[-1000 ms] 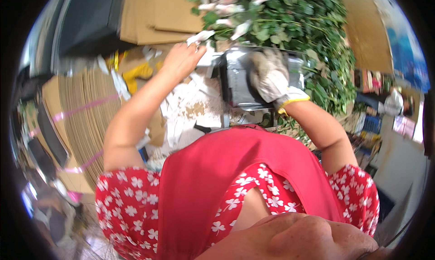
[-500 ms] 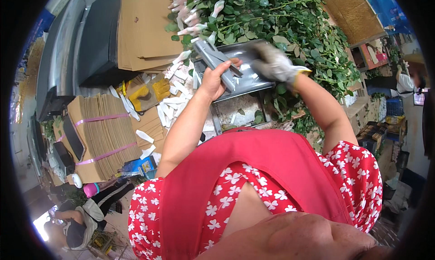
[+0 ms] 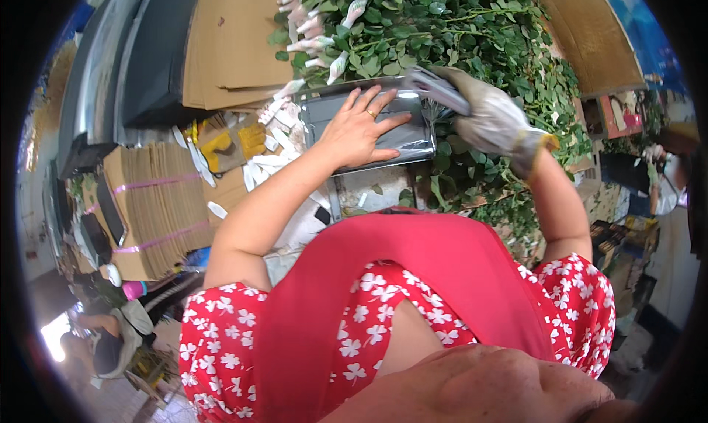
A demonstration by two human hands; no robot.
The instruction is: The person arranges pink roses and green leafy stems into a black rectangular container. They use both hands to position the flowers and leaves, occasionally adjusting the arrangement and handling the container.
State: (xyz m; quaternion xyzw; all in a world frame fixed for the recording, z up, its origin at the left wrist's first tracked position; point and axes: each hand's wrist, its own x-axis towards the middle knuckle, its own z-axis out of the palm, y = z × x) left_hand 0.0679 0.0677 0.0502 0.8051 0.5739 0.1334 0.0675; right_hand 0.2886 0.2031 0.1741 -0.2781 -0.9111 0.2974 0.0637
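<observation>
A dark, film-covered tray (image 3: 411, 137) is placed at 12 o'clock, just beyond the red apron (image 3: 413, 235). On it the bare left hand (image 3: 355, 134) is laid flat, fingers fanned wide (a ring (image 3: 369, 112) is worn). By the tray's far right corner, at 1 o'clock, a grey stapler-like tool (image 3: 442, 91) is clasped in the gloved right hand (image 3: 487, 117). Leafy stems (image 3: 487, 28) are heaped beyond; strapped cardboard (image 3: 158, 210) is stacked at 9 o'clock.
</observation>
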